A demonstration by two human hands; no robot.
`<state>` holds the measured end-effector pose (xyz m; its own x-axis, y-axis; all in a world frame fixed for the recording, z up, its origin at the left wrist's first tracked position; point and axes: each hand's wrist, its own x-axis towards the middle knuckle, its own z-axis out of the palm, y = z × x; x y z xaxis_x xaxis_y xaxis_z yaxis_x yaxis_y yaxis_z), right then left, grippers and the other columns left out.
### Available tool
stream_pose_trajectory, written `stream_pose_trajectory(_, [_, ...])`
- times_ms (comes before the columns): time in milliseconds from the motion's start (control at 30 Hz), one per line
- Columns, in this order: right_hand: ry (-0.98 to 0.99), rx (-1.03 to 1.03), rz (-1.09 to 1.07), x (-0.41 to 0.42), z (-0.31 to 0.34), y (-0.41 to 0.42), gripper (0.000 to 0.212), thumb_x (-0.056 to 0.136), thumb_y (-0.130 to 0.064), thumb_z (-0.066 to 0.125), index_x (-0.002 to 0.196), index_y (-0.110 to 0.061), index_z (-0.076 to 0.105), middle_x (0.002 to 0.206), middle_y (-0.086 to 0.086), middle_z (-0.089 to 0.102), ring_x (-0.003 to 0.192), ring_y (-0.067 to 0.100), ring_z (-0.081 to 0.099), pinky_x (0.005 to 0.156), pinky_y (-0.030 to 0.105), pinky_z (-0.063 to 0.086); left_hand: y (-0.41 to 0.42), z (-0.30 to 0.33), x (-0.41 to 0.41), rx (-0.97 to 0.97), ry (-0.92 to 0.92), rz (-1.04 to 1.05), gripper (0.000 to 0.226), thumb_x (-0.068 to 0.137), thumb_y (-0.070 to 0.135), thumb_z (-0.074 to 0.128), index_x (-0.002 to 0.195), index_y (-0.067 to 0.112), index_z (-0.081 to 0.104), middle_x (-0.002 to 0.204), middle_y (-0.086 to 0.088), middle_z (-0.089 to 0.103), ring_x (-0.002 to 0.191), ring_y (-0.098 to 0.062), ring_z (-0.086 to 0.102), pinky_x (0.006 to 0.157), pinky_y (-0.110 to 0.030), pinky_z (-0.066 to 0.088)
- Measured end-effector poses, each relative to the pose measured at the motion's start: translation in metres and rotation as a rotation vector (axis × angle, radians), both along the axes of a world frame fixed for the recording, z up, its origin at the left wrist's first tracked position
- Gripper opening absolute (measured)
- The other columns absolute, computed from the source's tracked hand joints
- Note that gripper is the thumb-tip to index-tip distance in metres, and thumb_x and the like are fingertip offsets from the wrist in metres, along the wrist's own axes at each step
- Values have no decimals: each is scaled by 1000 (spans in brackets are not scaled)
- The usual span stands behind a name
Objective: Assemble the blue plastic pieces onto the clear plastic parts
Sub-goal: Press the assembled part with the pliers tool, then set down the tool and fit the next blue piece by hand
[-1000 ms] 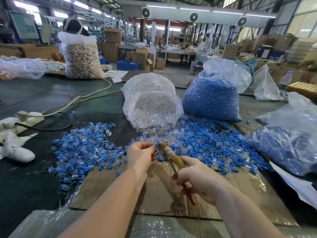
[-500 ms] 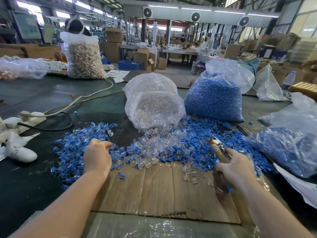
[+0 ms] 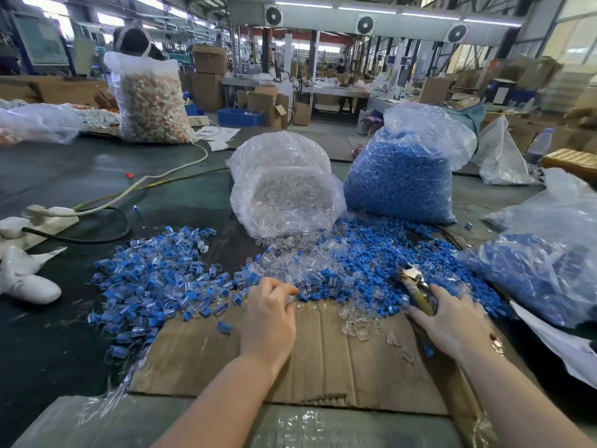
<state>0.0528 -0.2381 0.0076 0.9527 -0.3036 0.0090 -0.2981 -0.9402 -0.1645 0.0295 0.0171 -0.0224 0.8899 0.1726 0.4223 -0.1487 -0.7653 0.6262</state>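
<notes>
Loose clear plastic parts [image 3: 290, 270] lie in the middle of the table, with loose blue pieces [image 3: 371, 253] spread to their right. A pile of joined blue-and-clear pieces [image 3: 155, 279] sits on the left. My left hand [image 3: 268, 318] reaches forward over the cardboard sheet [image 3: 323, 357], its bent fingertips at the near edge of the clear parts; a pinch cannot be made out. My right hand [image 3: 452, 321] rests at the edge of the blue pieces and grips a yellow-handled metal tool [image 3: 415, 286] that points up and away.
A tipped bag of clear parts [image 3: 284, 185] and a full bag of blue pieces [image 3: 403, 176] stand behind the piles. Another bag of blue pieces [image 3: 549, 260] lies at right. A power strip with cables [image 3: 48, 215] and a white object [image 3: 26, 276] lie at left.
My left hand moved right from the joined-pieces pile to the clear parts in the middle. A second ago both hands met at the centre with the tool; the right hand now stays at the blue pieces.
</notes>
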Motion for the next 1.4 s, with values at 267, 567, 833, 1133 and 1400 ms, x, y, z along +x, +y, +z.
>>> stream_pose_trajectory(267, [-311,-53,181,-9,5,23,35,86,-42,59,119,-30,58,121,-2,51,116,20,41,99,41,31,-14,-12,-2,74,27,-91,28,92,24,53,120,22,58,113,9,46,101,1,27,95,-12,25])
stream_pose_trajectory(567, [-215,-204,213,-7,-5,42,17,90,-41,54,102,-32,64,120,-8,54,112,15,46,95,39,30,-11,-16,-3,214,109,70,42,95,35,42,136,28,40,140,1,29,129,-15,17,112,-29,14])
stream_pose_trajectory(833, [-456,43,334,-16,1,62,19,95,-26,48,95,-19,65,91,-4,62,83,12,52,82,27,38,-11,-16,-3,71,61,2,29,94,14,50,122,22,55,116,10,48,105,-3,37,89,-12,30])
stream_pose_trajectory(1133, [-533,358,436,-42,-20,117,9,89,-16,59,92,-15,68,85,-3,67,79,14,58,71,23,38,-11,-7,-9,-46,-17,-73,21,91,16,56,110,18,62,101,14,49,84,-1,50,71,-6,37])
stream_pose_trajectory(1400, [-658,382,461,-46,-29,117,12,78,-2,69,84,-13,68,78,-2,67,72,19,61,68,27,41,-10,-8,-8,-73,-28,-99,20,90,15,57,107,14,66,96,13,49,77,1,50,72,2,35])
